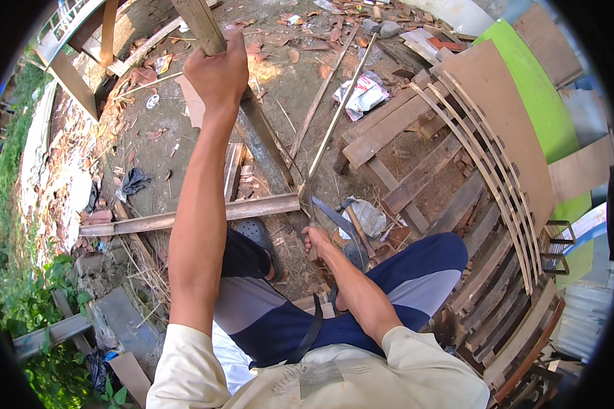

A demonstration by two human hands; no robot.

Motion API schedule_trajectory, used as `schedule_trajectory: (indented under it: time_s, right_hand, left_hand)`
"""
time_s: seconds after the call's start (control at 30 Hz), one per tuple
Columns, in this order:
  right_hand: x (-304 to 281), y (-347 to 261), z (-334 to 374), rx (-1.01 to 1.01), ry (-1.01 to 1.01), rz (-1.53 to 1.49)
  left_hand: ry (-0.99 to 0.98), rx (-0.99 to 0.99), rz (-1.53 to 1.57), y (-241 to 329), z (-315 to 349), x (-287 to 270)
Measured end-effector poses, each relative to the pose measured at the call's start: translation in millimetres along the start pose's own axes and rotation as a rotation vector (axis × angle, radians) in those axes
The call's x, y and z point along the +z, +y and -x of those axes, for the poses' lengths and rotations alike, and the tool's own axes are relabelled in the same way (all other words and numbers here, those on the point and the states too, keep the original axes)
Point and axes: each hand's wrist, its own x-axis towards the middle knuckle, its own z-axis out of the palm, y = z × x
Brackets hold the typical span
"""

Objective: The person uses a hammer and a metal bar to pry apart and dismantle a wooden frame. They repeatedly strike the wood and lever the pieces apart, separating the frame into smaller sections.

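Observation:
My left hand [218, 68] is closed round a wooden post [201, 27] far in front of me. A dark beam [262, 143] slants from under that hand toward my feet. Between my knees, my right hand [315, 240] is wrapped round the handle of a narrow blade [306, 194], seen almost edge-on; it looks like a machete. Its blade points away from me, close beside the end of a split wooden pole [259, 206] lying crosswise. Right of the blade lie a handsaw [334, 217] and a tool with a wooden handle [359, 228], its head partly hidden.
At right, stacked planks [423, 177] carry long thin strips [484, 163] beside a brown board [505, 116]. A small wooden rack [556, 249] stands beyond. Thin sticks [341, 116] and a white plastic bag [363, 94] lie ahead. Left are dry leaves [68, 177] and green plants [41, 300].

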Motion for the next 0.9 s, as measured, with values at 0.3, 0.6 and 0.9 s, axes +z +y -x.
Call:
schedule_trajectory:
  time_s: [0.3, 0.6, 0.9]
  right_hand:
    - [8.6, -116.8, 82.0, -0.911, -0.035, -0.278]
    - [18.0, 18.9, 10.6, -0.078, 0.035, 0.043]
    - [11.1, -55.8, 66.4, -0.56, 0.103, -0.06]
  left_hand:
    - [0.052, 0.027, 0.042, -18.3, -7.4, -10.4]
    - [0.127, 0.1, 0.093, -14.6, -10.0, -18.0]
    - [0.178, 0.047, 0.124, -10.6, -13.6, -39.4]
